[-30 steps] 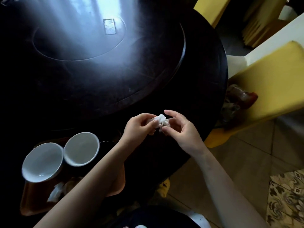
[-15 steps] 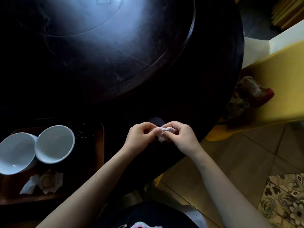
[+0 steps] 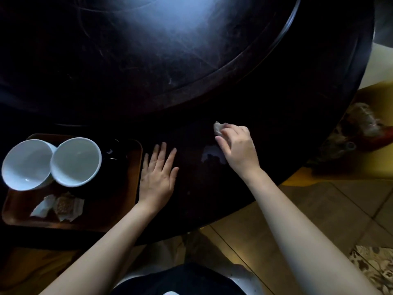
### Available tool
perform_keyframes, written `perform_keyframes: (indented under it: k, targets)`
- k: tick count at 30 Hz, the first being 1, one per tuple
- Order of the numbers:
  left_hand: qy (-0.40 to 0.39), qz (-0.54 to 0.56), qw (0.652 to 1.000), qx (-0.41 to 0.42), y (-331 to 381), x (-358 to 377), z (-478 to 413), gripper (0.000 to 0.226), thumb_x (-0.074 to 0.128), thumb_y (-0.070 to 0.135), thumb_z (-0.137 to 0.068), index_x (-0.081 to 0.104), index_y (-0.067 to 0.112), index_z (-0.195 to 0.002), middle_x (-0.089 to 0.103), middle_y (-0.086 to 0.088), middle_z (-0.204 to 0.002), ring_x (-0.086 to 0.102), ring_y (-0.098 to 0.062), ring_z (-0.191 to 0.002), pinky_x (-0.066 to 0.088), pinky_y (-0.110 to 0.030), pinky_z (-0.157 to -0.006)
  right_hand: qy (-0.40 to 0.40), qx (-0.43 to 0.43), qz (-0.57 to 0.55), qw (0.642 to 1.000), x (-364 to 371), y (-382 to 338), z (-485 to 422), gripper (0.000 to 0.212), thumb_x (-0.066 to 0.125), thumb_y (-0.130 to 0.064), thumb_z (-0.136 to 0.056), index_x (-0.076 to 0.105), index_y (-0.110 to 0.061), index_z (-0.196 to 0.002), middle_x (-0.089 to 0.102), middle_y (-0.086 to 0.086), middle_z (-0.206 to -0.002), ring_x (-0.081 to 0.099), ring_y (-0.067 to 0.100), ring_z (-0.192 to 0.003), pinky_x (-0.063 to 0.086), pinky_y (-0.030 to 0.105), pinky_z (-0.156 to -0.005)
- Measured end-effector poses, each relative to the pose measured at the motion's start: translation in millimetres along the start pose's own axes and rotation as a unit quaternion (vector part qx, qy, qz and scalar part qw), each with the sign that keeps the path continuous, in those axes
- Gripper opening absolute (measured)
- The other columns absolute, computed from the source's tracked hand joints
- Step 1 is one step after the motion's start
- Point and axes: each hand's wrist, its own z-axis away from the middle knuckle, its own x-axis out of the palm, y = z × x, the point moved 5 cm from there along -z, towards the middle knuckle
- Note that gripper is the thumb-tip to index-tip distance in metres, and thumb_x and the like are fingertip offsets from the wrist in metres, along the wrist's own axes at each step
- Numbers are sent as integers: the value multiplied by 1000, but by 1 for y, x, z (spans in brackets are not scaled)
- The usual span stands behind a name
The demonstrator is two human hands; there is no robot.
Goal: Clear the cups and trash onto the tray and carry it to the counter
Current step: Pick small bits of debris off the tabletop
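Your left hand (image 3: 158, 175) is lying flat and spread on the dark table (image 3: 265, 116) at lower centre, holding nothing, just beside the tray (image 3: 129, 188). At centre right your right hand (image 3: 237, 149) is pinching a crumpled tissue (image 3: 218, 127) against the tabletop (wiping, I'd judge). Two cups (image 3: 75, 161) and wrappers (image 3: 59, 206) are sitting on the tray at left; it's overhanging the table edge, so a nudge could be tipping it

A dark, round wooden worktop (image 3: 276, 103) fills most of the view, with a raised circular inset (image 3: 170, 50) catching a pale sheen of light from above. To the right stands yellow seating (image 3: 378, 162). Below it the floor (image 3: 319, 209) is tan tile, with a floral patterned rug (image 3: 374, 267) at the corner.
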Motion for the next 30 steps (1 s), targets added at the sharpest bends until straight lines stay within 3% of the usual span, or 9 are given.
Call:
perform_keyframes:
  k: [4,8,13,18,23,28,30]
  targets:
    - [-12,-12,1000,-4,-7,3,2,58,18,48,-92,6,22,-142,0,0,-153,-2,-16,-143,1,-40,-118,34,-2,7,999,-2,9,0,32,52,-9,-90,57,-3,-121,64,13,-115,53,31,-101,46,40,-92]
    - [-21,-38,999,-1,-5,2,2,62,15,50,-90,6,20,-143,-4,0,-153,-6,-15,-143,-1,-39,-118,17,12,19,1000,6,2,-11,30,55,-5,-87,60,-2,-116,60,16,-107,51,32,-98,49,46,-86]
    - [-27,-56,998,-5,-5,4,2,62,12,51,-89,1,21,-143,-7,-1,-153,-9,-16,-143,-4,-38,-118,-27,-102,28,994,25,-27,7,23,57,0,-85,66,-3,-107,64,15,-91,56,33,-81,52,44,-74]
    - [-21,-57,998,-1,-5,5,2,62,15,50,-90,3,21,-144,-4,-2,-154,-4,-17,-143,-1,-39,-118,-42,-163,63,984,28,-31,29,41,67,13,-70,66,-2,-108,69,10,-99,62,28,-81,54,40,-71]
    - [-14,-69,998,1,-6,5,0,62,17,50,-90,6,20,-144,-1,-3,-154,0,-19,-143,-6,-35,-116,-68,-207,83,972,28,-35,49,39,67,6,-74,63,-1,-112,68,8,-105,62,25,-85,52,38,-80]
    - [-1,-68,998,6,-5,3,1,62,21,48,-91,10,18,-144,4,-5,-153,5,-20,-142,-6,-35,-115,-103,-225,94,964,26,-40,78,32,51,-6,-82,63,-3,-111,68,8,-103,62,23,-85,53,39,-79]
    - [-2,-70,998,4,-5,4,0,62,20,48,-91,8,19,-143,3,-5,-153,4,-20,-143,-5,-36,-115,-102,-210,58,971,22,-40,82,26,55,-3,-81,67,-3,-104,70,8,-96,63,25,-81,54,39,-74]
